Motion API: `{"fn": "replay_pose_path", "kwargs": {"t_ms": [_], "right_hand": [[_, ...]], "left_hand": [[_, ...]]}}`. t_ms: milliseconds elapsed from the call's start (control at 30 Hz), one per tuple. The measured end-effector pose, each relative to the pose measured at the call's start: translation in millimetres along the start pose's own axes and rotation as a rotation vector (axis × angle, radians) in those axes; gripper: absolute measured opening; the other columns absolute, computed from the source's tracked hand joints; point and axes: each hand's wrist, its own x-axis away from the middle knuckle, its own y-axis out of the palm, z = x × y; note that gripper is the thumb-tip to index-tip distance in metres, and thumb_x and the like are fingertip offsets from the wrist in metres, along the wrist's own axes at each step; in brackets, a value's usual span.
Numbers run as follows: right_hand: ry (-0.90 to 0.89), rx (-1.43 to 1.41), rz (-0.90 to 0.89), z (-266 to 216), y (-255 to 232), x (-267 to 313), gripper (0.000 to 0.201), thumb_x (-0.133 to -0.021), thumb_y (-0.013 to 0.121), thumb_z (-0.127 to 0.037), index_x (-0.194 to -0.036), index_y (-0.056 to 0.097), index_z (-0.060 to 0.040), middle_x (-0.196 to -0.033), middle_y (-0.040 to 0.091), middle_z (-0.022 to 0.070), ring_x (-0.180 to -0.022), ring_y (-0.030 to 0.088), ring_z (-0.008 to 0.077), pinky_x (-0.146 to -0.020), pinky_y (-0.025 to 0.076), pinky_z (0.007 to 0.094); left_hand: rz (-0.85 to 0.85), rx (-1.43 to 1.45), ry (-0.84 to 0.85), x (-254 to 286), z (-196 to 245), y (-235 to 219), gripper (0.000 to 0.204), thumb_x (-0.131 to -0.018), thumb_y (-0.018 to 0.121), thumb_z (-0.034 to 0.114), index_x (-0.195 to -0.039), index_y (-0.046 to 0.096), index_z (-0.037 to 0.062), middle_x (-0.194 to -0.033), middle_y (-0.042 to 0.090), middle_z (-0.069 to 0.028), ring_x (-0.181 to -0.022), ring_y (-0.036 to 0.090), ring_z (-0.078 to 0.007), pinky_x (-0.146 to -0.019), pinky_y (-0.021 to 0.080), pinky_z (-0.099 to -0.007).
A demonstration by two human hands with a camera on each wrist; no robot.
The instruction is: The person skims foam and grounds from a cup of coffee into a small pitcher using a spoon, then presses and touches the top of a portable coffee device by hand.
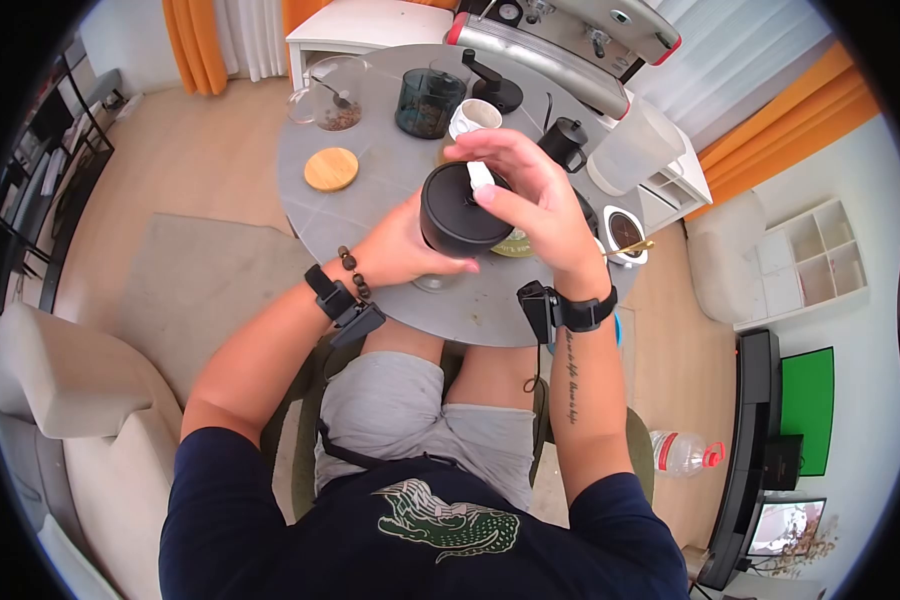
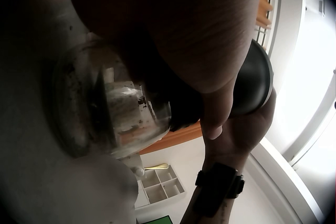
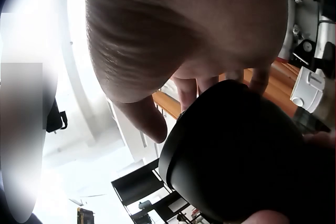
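My left hand [image 1: 405, 240] grips a round black hand coffee grinder [image 1: 457, 225] with its flat top facing up. Below the black body is a clear glass jar [image 2: 131, 111], with dark specks on its wall. My right hand [image 1: 530, 195] is over the grinder's far right side. Its fingers [image 1: 500, 148] reach out straight past the rim, and the thumb lies over the top beside a small white piece [image 1: 478, 178]. From the right wrist, thumb and fingers appear apart, close to the black rim. The left palm hides part of the body.
On the grey round table [image 1: 370, 225] stand a glass jug with a spoon [image 1: 340, 105], a wooden lid [image 1: 331, 170], a dark canister [image 1: 428, 105], a white cup [image 1: 475, 117], a black crank handle [image 1: 492, 82], a black pot [image 1: 564, 143] and a white scale [image 1: 625, 235]. An espresso machine [image 1: 540, 60] stands behind.
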Motion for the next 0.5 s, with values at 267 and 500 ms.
{"fn": "replay_pose_path", "kwargs": {"t_ms": [267,500], "right_hand": [[0.167,-0.637,0.027,26.4,3.9,4.7,0.043,-0.105,0.076,-0.013,-0.145,0.065,-0.0001,-0.130,0.076,0.0118,-0.123,0.071,0.0180,-0.110,0.055,0.0342],[0.107,-0.716,0.051,33.3,7.7,10.1,0.045,-0.104,0.079,-0.014,-0.145,0.065,-0.0001,-0.132,0.075,0.0121,-0.123,0.071,0.0182,-0.110,0.056,0.0346]], "left_hand": [[0.021,-0.028,-0.021,0.0,5.6,1.0,0.112,-0.080,0.103,0.014,-0.170,0.037,0.0031,-0.158,0.060,-0.0099,-0.145,0.058,-0.0187,-0.122,0.050,-0.0394],[0.019,-0.001,-0.040,-0.7,5.7,1.7,0.113,-0.079,0.104,0.013,-0.169,0.037,0.0029,-0.158,0.059,-0.0096,-0.146,0.057,-0.0187,-0.122,0.049,-0.0396]]}}
